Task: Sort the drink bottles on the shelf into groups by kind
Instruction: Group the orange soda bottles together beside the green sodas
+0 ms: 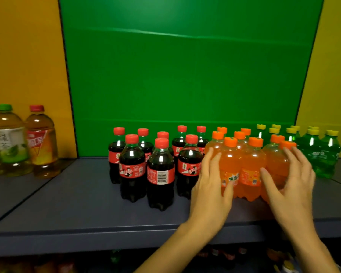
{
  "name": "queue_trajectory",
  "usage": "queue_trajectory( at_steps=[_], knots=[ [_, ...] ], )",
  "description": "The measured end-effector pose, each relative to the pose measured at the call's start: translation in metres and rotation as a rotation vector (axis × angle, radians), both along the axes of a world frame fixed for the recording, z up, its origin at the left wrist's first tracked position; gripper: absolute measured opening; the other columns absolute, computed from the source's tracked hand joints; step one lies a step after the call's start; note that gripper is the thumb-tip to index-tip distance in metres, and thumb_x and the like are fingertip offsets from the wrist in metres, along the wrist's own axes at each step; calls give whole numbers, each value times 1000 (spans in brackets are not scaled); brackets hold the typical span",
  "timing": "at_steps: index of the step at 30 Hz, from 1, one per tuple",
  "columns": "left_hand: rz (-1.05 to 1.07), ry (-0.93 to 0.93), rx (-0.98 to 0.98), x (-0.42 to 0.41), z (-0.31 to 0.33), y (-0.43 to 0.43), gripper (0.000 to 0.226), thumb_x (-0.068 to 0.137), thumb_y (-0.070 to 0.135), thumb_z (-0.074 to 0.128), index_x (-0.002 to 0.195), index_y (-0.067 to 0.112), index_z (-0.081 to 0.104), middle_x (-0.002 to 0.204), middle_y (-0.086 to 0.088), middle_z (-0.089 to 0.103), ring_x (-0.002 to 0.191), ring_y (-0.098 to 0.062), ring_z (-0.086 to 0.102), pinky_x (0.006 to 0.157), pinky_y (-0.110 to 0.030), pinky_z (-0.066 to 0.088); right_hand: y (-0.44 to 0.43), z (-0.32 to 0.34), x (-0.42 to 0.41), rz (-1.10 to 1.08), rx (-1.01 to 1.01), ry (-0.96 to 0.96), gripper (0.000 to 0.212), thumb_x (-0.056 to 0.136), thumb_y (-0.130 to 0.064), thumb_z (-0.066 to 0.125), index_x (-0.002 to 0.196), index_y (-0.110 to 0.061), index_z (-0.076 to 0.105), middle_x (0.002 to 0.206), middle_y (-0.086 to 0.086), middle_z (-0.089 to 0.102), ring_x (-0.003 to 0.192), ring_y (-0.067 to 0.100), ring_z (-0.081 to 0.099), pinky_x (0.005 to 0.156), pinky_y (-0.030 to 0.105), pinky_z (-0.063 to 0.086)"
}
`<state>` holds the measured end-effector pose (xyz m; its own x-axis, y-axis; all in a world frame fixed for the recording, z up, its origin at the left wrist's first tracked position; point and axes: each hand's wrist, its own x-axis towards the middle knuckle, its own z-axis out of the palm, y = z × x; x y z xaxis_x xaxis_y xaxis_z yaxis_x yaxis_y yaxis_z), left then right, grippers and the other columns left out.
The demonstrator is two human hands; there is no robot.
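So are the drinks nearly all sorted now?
Nearly. The cola bottles with red caps stand together, and the green bottles sit at the right end. Both hands, left and right, are open around the orange bottles, bunching them. Only tidying that group seems left.

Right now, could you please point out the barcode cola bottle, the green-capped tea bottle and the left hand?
barcode cola bottle (160,175), head view, label.
green-capped tea bottle (7,138), head view, label.
left hand (211,182), head view, back.
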<state>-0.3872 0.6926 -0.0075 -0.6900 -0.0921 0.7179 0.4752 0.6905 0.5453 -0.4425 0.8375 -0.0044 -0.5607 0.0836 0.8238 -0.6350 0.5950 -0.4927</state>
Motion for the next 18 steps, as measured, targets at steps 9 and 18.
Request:
queue_trajectory(
  at_steps=[9, 18],
  knots=[
    [439, -32, -173, 92, 35, -130, 11, 84, 40, 58, 87, 30, 59, 74, 16, 62, 72, -4, 58, 66, -29, 48, -90, 24, 50, 426, 198, 41, 27, 85, -47, 42, 101, -32, 58, 98, -15, 60, 89, 5, 58, 77, 14, 42],
    [757, -287, -250, 164, 22, -275, 23, 86, 50, 53, 93, 29, 58, 83, 14, 60, 85, -12, 60, 68, -29, 45, -219, 12, 89, 660, 301, -29, 9, 87, -30, 58, 96, -30, 61, 91, -19, 61, 82, 2, 59, 72, 14, 45]
  ],
)
